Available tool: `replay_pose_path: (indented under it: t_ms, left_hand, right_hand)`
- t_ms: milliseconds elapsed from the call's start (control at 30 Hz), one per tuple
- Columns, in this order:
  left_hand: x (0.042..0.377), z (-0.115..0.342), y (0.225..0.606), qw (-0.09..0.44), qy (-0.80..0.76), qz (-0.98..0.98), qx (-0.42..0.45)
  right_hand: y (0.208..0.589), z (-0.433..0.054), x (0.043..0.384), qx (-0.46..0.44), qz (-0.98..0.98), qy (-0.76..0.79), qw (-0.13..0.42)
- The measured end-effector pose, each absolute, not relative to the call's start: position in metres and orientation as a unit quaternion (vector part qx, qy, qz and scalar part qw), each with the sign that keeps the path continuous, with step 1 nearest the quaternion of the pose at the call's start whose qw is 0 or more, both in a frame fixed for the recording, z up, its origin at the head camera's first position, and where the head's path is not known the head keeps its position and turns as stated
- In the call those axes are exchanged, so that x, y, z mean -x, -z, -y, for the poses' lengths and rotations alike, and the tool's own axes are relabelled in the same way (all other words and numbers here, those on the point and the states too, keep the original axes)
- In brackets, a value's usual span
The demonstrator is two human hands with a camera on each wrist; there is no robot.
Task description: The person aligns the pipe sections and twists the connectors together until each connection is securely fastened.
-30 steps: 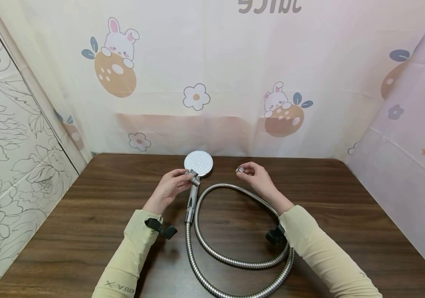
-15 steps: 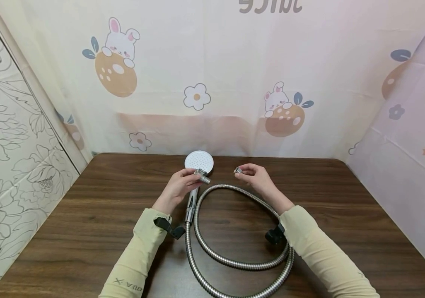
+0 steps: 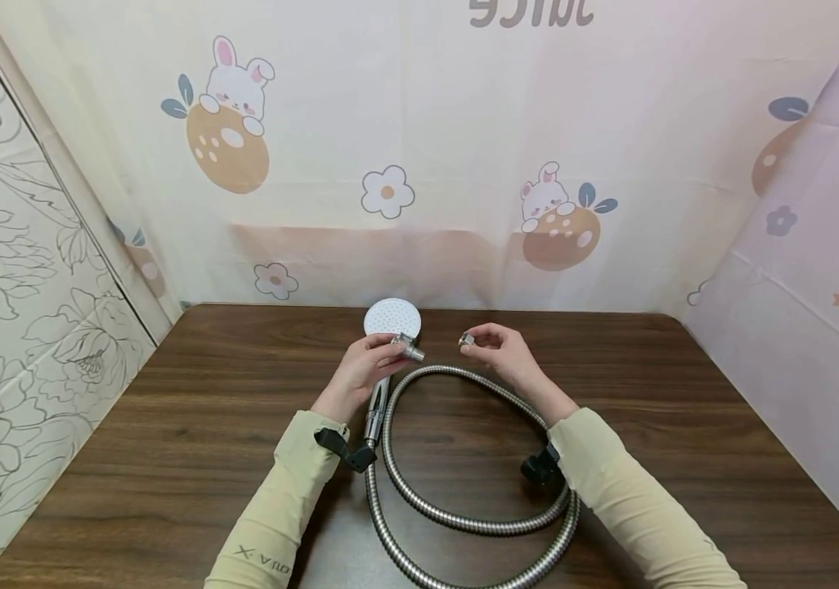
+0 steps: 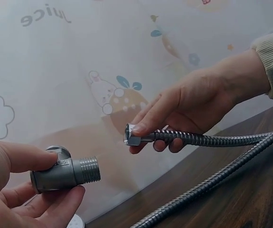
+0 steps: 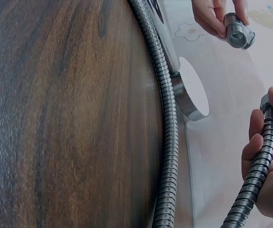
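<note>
My left hand pinches a metal pipe fitting between thumb and fingers. Its threaded end faces right, and a short side branch sticks up in the left wrist view. Opposite it, my right hand grips the end of a ribbed metal shower hose, thumb at the hex nut. Nut and thread face each other with a gap between them. Behind the left hand lies a hand shower with a round white face; the left hand partly covers its handle.
The shower hose loops over the dark wooden table between the arms. A printed curtain hangs behind the table's far edge, with more patterned cloth at the right. Black straps sit on both wrists.
My left hand has moved right with the pipe fitting and turned it so its thread points toward the hose nut. The right hand has shifted slightly left.
</note>
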State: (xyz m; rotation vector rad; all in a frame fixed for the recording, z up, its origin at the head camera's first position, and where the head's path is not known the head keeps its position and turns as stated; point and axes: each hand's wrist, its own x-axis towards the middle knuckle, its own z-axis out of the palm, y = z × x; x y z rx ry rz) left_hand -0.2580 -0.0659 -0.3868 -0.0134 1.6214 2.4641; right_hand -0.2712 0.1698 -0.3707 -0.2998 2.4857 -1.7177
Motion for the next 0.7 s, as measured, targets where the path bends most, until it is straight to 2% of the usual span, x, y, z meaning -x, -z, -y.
replay_pose_path:
  t_ms: [267,700]
  left_hand:
    - [0.257,0.061,0.386,0.106,-0.83,-0.547,-0.005]
    - [0.26,0.048,0.386,0.085,-0.837,-0.541,0.005]
  right_hand:
    - [0.375,-0.167,0.273,0.113,-0.822,0.557,0.036]
    - [0.377,-0.162,0.27,0.116,-0.817,0.562,0.062]
